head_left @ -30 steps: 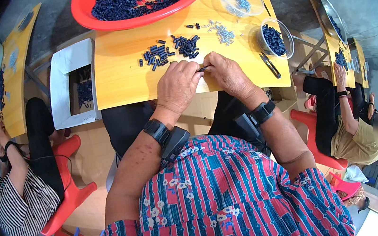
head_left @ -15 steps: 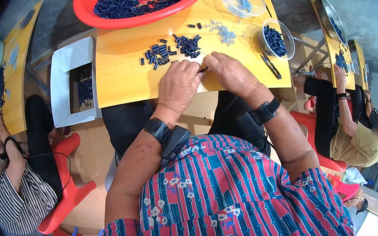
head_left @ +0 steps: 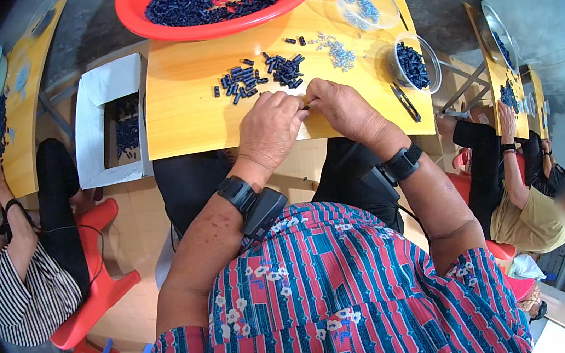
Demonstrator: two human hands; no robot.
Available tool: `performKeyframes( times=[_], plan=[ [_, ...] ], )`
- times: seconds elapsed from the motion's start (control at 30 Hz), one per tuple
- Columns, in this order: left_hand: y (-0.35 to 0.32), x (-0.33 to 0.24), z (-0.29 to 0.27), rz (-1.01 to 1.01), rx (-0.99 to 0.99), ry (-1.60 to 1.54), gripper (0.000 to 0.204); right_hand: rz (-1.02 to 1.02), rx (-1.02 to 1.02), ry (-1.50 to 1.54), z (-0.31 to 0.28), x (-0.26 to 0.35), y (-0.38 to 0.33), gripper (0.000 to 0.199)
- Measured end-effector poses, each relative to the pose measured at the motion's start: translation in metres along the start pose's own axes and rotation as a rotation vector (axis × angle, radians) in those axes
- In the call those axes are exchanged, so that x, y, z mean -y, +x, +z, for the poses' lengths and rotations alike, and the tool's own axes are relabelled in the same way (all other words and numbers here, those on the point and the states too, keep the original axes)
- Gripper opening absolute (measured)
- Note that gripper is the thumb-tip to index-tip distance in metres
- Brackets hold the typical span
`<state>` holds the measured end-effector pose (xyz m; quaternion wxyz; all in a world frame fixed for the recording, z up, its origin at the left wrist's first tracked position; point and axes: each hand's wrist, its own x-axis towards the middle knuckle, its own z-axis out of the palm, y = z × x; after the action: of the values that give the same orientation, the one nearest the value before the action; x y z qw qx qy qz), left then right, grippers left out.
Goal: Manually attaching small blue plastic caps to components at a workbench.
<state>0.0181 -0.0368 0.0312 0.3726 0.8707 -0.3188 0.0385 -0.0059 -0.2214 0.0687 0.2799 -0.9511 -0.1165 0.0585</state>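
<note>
My left hand [head_left: 270,126] and my right hand [head_left: 345,108] meet at the front edge of the yellow table [head_left: 189,117]. Both are closed, fingertips pinched around a small black plastic piece [head_left: 305,107], mostly covered by the fingers. Just beyond my hands lie two loose groups of black plastic pieces, a left pile [head_left: 239,82] and a right pile [head_left: 286,69]. Small clear parts [head_left: 339,53] are scattered past my right hand. Black tweezers [head_left: 405,103] rest near the table's right edge.
A red basin [head_left: 234,27] full of black pieces stands at the back. Clear tubs hold black pieces [head_left: 413,65] and small clear parts [head_left: 362,9]. A white box [head_left: 100,93] sits left of the table. People work at tables on both sides, near a red chair [head_left: 97,286].
My hands stay together at the table edge, with the fingers shifted slightly around the small black piece. The whole view has moved a little; the piles look the same.
</note>
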Motion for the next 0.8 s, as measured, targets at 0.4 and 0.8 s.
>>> performKeyframes(
  times=[0.4,0.8],
  plan=[
    [0.0,0.0,0.002,-0.025,-0.056,-0.124,0.013,0.37,-0.229,0.882,0.03,0.002,-0.012,0.012],
    [0.001,0.002,0.003,-0.021,-0.06,-0.121,0.012,0.312,-0.299,0.93,0.038,-0.001,-0.014,0.008]
  ],
)
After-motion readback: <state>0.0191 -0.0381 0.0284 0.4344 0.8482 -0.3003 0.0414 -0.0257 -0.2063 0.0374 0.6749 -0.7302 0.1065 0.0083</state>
